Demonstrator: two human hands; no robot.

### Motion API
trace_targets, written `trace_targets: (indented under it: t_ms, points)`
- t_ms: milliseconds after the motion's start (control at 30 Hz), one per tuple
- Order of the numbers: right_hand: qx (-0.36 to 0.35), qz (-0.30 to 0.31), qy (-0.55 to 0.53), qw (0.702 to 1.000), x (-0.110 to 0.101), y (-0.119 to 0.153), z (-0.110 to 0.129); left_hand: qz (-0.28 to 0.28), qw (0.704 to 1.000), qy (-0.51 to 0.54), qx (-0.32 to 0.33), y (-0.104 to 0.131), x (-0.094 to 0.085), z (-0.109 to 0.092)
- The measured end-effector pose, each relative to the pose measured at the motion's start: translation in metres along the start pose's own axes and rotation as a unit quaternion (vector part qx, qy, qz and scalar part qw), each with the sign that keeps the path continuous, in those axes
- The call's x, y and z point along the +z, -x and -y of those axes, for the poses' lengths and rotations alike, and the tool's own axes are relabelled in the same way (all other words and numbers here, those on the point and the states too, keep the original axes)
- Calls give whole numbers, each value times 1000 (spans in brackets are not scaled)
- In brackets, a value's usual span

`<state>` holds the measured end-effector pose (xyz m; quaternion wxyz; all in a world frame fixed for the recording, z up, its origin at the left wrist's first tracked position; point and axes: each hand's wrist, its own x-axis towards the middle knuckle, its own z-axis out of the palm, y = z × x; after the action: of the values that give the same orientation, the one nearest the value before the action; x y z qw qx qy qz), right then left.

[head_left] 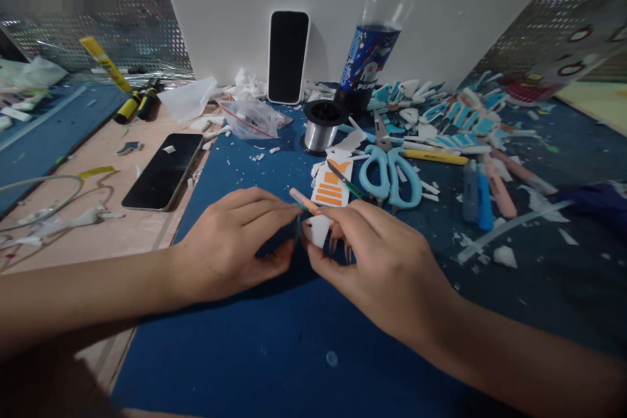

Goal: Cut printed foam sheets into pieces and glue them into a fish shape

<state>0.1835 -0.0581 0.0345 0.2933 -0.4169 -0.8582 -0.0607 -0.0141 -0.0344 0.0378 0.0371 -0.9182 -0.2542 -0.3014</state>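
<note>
My right hand [377,255] is closed, its thumb and fingers pinching a small white piece [319,230] that looks like foam or card. Across from it, my left hand [238,235] is closed too, fingertips pressed around a thin greenish strip [298,225], mostly hidden. A short orange-pink stick [304,200] shows just above the fingertips; I cannot tell which hand, if any, grips it. Beyond the hands lies a white card with orange shapes [329,189], a dark pointed tool [345,179] across it. Light-blue scissors [390,176] rest just right of the card.
A spool of silver wire [321,130], a tilted Pepsi bottle [371,62] and an upright phone [289,55] stand behind. Another phone [164,170] lies at left. White and blue scraps [455,114], a yellow cutter [435,157] and pens [484,196] spread across the right.
</note>
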Motion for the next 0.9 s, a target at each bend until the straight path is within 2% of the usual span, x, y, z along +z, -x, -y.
trace_targets:
  t_ms: [100, 267, 567, 667, 800, 867, 900]
  points:
    - [-12, 2, -7, 1000, -1, 0, 0, 14, 1000, -22, 3, -1, -1, 0]
    - [-23, 13, -12, 1000, -2, 2, 2, 52, 994, -65, 68, -1, -2, -1]
    - [2, 6, -35, 999, 2, 2, 1, 30, 990, -88, 108, 2, -1, 5]
    - [16, -4, -51, 999, 2, 1, 0, 5, 991, -102, 91, 2, -2, 10]
    - [39, -15, -98, 994, 1, -2, 0, -39, 990, -134, -2, -1, -4, 22]
    - [94, -1, -179, 979, -1, -5, 2, -48, 987, -150, -42, -1, -4, 30]
    - [136, 18, -250, 959, -2, -6, 3, -54, 985, -155, -56, -1, -4, 33]
